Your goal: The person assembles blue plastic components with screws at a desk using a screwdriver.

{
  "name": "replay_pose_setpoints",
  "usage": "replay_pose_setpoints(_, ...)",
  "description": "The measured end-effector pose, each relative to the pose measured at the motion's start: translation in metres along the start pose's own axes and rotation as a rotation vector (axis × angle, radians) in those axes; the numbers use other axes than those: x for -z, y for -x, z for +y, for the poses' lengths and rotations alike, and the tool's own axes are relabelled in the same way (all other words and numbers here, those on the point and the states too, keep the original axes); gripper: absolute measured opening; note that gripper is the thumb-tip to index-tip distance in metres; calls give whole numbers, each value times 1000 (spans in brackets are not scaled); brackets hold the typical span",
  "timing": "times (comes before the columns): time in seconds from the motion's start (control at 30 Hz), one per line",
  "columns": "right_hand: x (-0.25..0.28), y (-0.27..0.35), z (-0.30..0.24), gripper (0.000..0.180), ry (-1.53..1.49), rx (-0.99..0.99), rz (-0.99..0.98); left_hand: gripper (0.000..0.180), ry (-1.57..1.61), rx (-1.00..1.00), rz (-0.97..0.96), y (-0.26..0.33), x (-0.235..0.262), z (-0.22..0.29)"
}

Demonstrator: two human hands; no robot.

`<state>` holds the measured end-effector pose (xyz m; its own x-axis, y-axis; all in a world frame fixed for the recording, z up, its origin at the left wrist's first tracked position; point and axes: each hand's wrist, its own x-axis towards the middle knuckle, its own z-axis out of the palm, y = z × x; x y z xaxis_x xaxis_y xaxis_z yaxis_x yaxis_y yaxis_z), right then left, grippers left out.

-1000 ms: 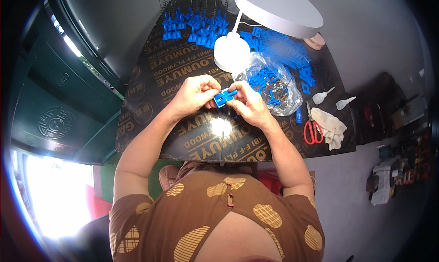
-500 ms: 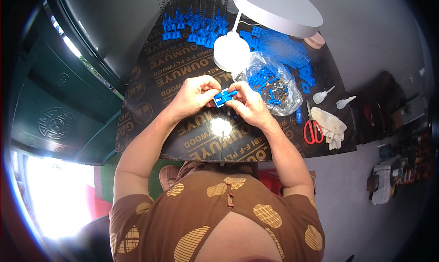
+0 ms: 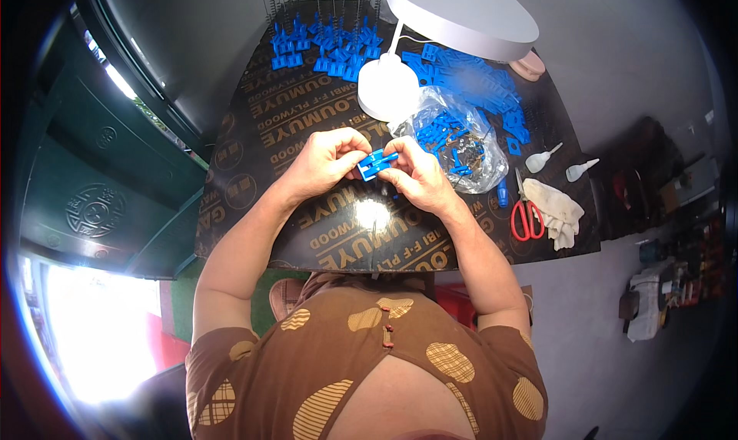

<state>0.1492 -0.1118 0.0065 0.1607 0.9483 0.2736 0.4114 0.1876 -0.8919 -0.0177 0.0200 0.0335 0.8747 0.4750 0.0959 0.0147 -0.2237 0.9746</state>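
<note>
Between my two hands, above the dark plywood table (image 3: 307, 240), is a small blue plastic piece (image 3: 372, 168) with a slotted frame and a narrow stem toward the right. My left hand (image 3: 332, 160) pinches its left side between thumb and fingers. On the other side, the thumb and fingers of my right hand (image 3: 419, 176) close on the stem end. My fingertips hide part of the piece. Just right of my right hand lies an open clear plastic bag (image 3: 492, 163) holding blue parts and small metal bits.
A white lamp (image 3: 388, 86) stands behind my hands, its wide head overhanging the back. Blue pieces with springs and wires (image 3: 330, 48) stand back left; flat blue parts (image 3: 477, 79) pile back right. Red-handled scissors (image 3: 526, 219), a white cloth (image 3: 555, 213) and two squeeze bottles (image 3: 540, 160) lie right.
The blue piece has tilted very slightly between my fingers. Both hands keep their grip in nearly the same place.
</note>
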Motion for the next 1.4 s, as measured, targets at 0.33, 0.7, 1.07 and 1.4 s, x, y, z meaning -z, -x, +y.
replay_pose_setpoints(0.33, -2, -1, 5, 26, 17, 57, 46, 15, 24, -49, -37, 0, 1, -2)
replay_pose_setpoints(0.7, -3, -1, 6, 25, 38, 89, 65, 18, 4, -35, -43, 0, 0, -1)
replay_pose_setpoints(1.07, -4, 0, 3, 23, 18, 41, 61, 27, 138, -5, -37, -2, 1, -3)
replay_pose_setpoints(1.4, -5, 0, 3, 22, 78, 80, 63, 33, 271, 165, -137, -1, 4, 3)
